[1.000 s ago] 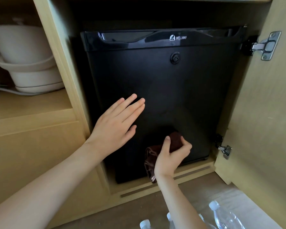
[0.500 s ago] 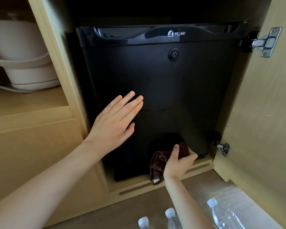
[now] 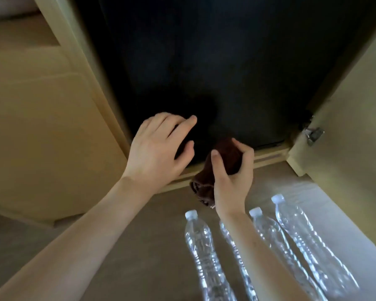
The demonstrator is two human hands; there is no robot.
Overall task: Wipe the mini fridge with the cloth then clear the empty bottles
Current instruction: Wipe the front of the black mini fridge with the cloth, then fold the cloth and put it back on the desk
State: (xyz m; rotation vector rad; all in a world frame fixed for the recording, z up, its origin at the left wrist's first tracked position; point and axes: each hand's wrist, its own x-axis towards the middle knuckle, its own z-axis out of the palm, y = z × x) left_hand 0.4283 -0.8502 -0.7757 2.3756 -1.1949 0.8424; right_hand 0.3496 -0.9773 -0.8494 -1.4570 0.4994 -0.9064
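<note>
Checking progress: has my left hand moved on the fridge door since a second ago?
Yes. The left hand slid down the mini fridge door, toward the cabinet's bottom ledge.

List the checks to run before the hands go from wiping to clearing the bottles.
1. Grip: the right hand holds the cloth: ok.
2. Spare hand: the left hand holds nothing: ok.
3. Wipe: the mini fridge front is clean: cannot tell, too dark.
4. Targets: the bottles lie on the floor in plain view: ok.
5. Access: the second bottle is unobstructed: not ok, the right forearm lies over it.
6. Room: the cabinet door is swung open: ok.
</note>
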